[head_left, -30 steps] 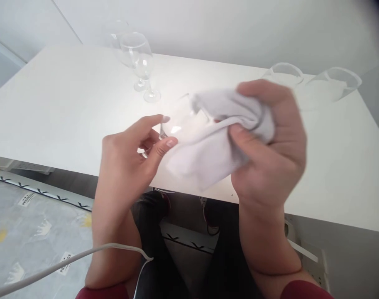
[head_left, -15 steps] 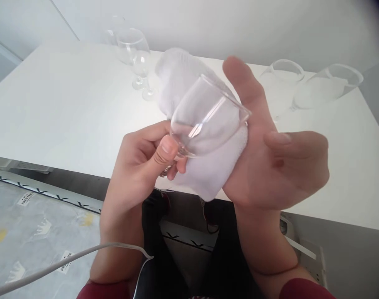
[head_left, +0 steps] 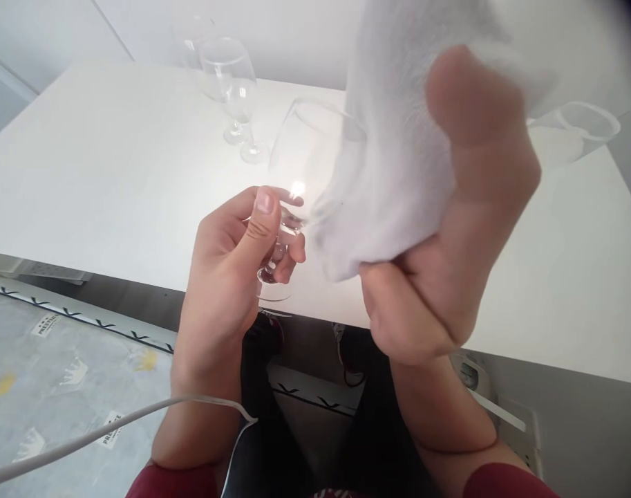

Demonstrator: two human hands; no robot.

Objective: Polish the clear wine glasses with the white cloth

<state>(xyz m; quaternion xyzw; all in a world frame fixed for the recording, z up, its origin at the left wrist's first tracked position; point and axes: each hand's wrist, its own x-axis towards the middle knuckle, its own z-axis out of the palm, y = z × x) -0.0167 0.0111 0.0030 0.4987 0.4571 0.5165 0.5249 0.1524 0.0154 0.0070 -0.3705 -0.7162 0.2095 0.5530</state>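
Note:
A clear stemmed glass point(head_left: 315, 149) is held above the white table, tilted slightly with its rim up. My left hand point(head_left: 232, 259) is closed around its stem and the bottom of its bowl. To the right of the glass my right hand point(head_left: 450, 228) grips a white cloth point(head_left: 398, 159), thumb and fingers pinching it. The cloth hangs beside the glass and overlaps the right side of the bowl; whether it touches the glass I cannot tell. Motion blurs the upper part of the cloth and a fingertip.
On the white table point(head_left: 112, 159), stemmed glasses point(head_left: 229, 76) stand at the back left. Another glass point(head_left: 585, 128) is at the back right, partly hidden by my right hand. A white cable point(head_left: 112, 429) crosses the lower left, above a patterned mattress point(head_left: 50, 373).
The glass has turned from lying sideways to nearly upright. My right hand has closed on the cloth and drawn it up and to the right, from behind the glass.

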